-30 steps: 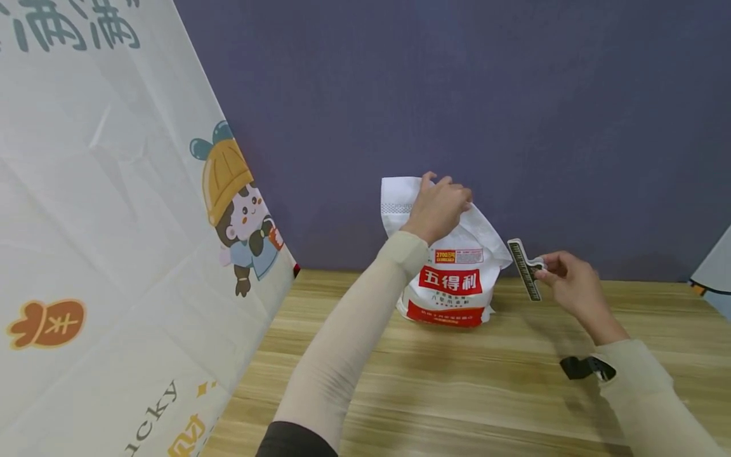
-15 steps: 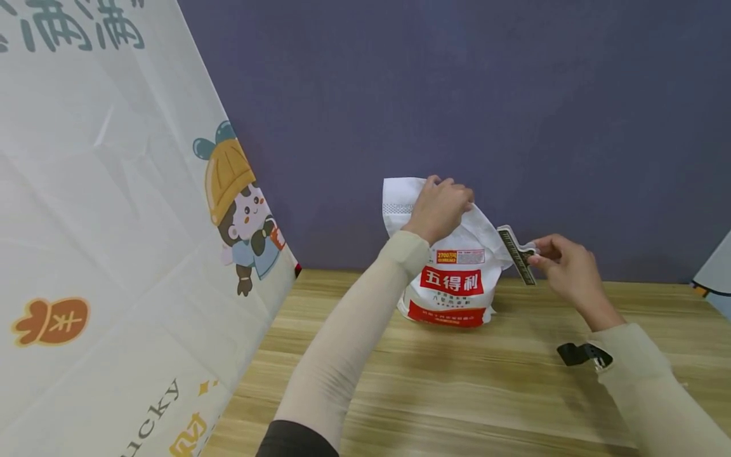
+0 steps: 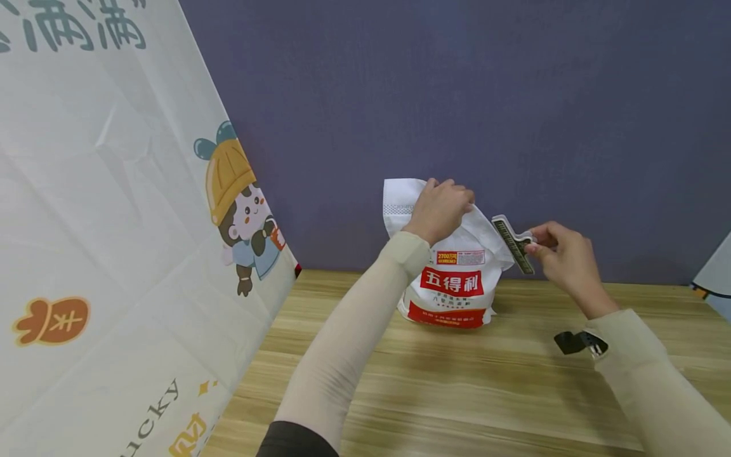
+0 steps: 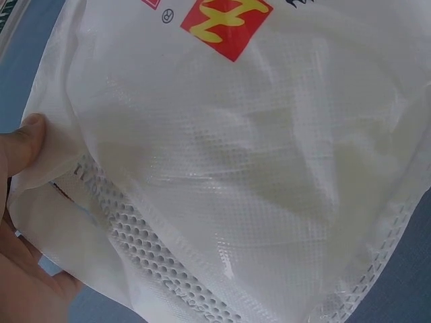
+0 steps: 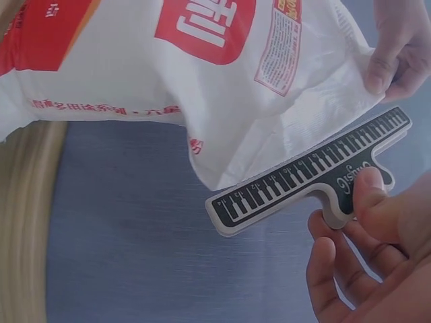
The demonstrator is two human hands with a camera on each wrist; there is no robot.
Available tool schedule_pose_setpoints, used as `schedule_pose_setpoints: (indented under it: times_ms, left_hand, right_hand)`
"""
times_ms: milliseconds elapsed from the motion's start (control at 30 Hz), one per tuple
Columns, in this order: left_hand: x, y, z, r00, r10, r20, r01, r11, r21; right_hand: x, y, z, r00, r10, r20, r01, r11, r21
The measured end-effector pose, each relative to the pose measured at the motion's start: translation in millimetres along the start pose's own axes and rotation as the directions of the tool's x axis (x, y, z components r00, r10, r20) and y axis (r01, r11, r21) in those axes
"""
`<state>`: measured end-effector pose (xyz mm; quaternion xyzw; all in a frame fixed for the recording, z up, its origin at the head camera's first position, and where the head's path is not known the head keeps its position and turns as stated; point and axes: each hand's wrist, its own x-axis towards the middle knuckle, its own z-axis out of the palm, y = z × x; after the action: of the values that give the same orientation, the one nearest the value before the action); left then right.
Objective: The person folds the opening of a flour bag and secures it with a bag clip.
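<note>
A white flour bag [image 3: 451, 301] with red Chinese labels stands upright on the wooden table. At its folded top, my left hand [image 3: 440, 209] grips the edge; in the left wrist view the thumb [image 4: 25, 141] lies on the near face and the fingers curl behind. With thumb and fingers, my right hand [image 3: 568, 263] pinches the handle of a long clip [image 3: 514, 244] printed with black-and-white piano keys. The right wrist view has this clip [image 5: 303, 171] lying along the bag's slanted top edge, its long bar right at the white fabric.
Behind the bag rises a dark blue-grey wall panel [image 3: 485, 95]. A white sheet with cartoon prints [image 3: 125, 190] hangs on the left, and part of another pale printed sheet [image 3: 716, 273] shows at the far right. The wood-grain table [image 3: 457, 393] spreads below the arms.
My right hand has moved the clip left and slightly up, from beside the bag to its slanted right edge. The left hand keeps its grip on the bag top, almost still.
</note>
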<state>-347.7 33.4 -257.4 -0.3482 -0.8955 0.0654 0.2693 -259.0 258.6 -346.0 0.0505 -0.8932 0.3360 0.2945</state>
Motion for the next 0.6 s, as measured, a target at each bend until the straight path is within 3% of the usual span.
schedule_pose_setpoints:
  times_ms: [600]
  left_hand:
    - [0.2,-0.1,1.7,1.0,0.001,-0.004,-0.001,1.0,0.0]
  right_hand:
    - [15,-10,3.6,0.999,0.032,-0.045,-0.033,0.999,-0.018]
